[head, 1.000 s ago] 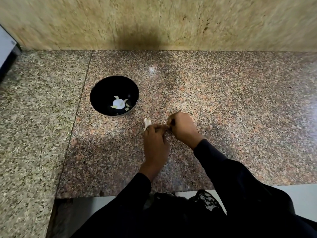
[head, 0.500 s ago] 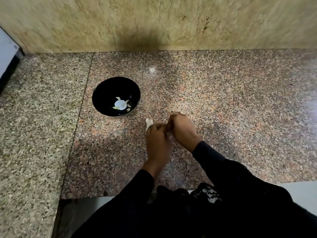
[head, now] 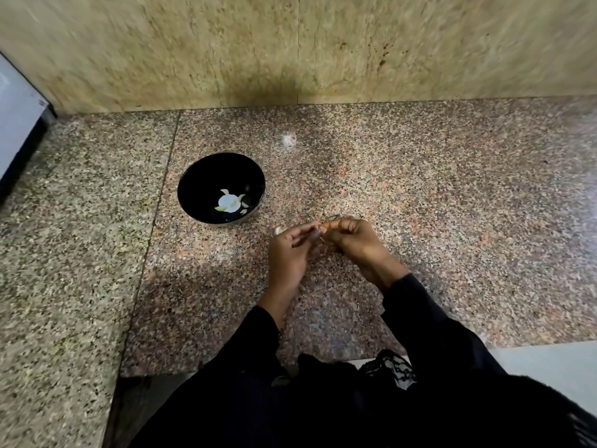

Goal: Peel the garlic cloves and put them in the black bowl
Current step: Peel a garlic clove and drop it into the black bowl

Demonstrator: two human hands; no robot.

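- The black bowl point(head: 221, 188) stands on the speckled granite counter point(head: 420, 202), at about 10 o'clock from the two hands and just beside them, with open counter between its rim and the nearest knuckles.
- Inside the bowl lie a pale rounded piece point(head: 228, 202) and a few small pale slivers around it (peeled garlic or skin, the view does not settle which).
- The left hand point(head: 290, 250) and the right hand point(head: 353, 239) meet fingertip to fingertip above the counter; both have curled fingers pinching something small between them, which is almost wholly hidden by the fingers.
- A small pale bit, the garlic clove point(head: 277, 230), peeks out at the far edge of the left hand, at its 11 o'clock; whether it is held or lies on the counter cannot be told.
- A seam point(head: 155, 227) runs down the counter at 9 o'clock from the bowl, parting the reddish slab from a greyer one.
- The beige stone wall point(head: 290, 50) rises at 12 o'clock, blurred, with a dark smudge low at its middle.
- A pale spot point(head: 288, 139) marks the counter at 1 o'clock from the bowl (a reflection or a stain, unclear).
- A white and black object point(head: 16, 124) is cut off by the left edge of the view.
- Black sleeves point(head: 429, 318) and dark clothing fill the bottom of the view and hide the counter's near edge there.
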